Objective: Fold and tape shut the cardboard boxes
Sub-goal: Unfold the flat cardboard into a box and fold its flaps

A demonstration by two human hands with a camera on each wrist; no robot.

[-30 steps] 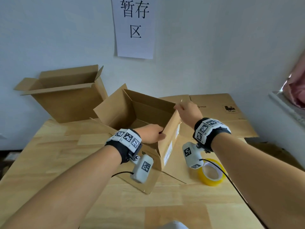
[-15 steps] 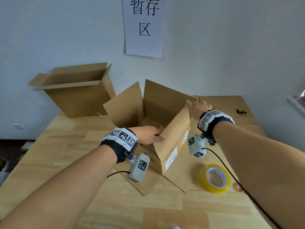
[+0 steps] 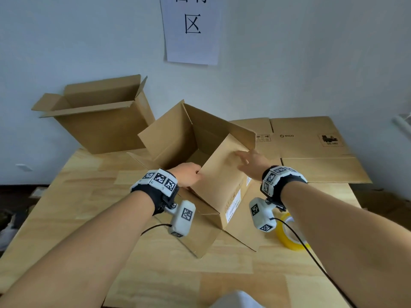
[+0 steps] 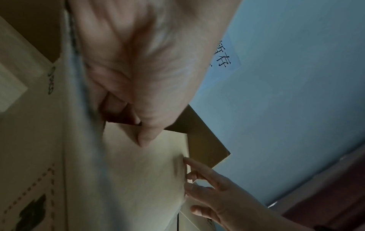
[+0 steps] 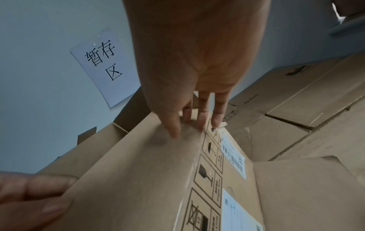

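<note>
An open cardboard box (image 3: 178, 138) stands mid-table with its flaps spread. Its near flap (image 3: 222, 172) is raised and leans over the opening. My left hand (image 3: 191, 174) grips that flap's left edge, thumb on the outer face and fingers curled behind it, as the left wrist view shows at the left hand (image 4: 144, 134). My right hand (image 3: 246, 160) lies with straight fingers on the flap's outer face near its right edge; in the right wrist view the fingers (image 5: 203, 120) press the cardboard. A yellow tape roll (image 3: 289, 238) lies on the table by my right forearm.
A second open box (image 3: 100, 123) stands at the back left against the wall. Flattened cardboard boxes (image 3: 311, 150) lie at the back right. A paper sign (image 3: 191, 30) hangs on the wall. The wooden table (image 3: 66, 218) ends at the left, with floor beyond.
My right hand has moved from the box's far right corner onto the near flap's face. The flap leans further over the opening. My left hand keeps its grip.
</note>
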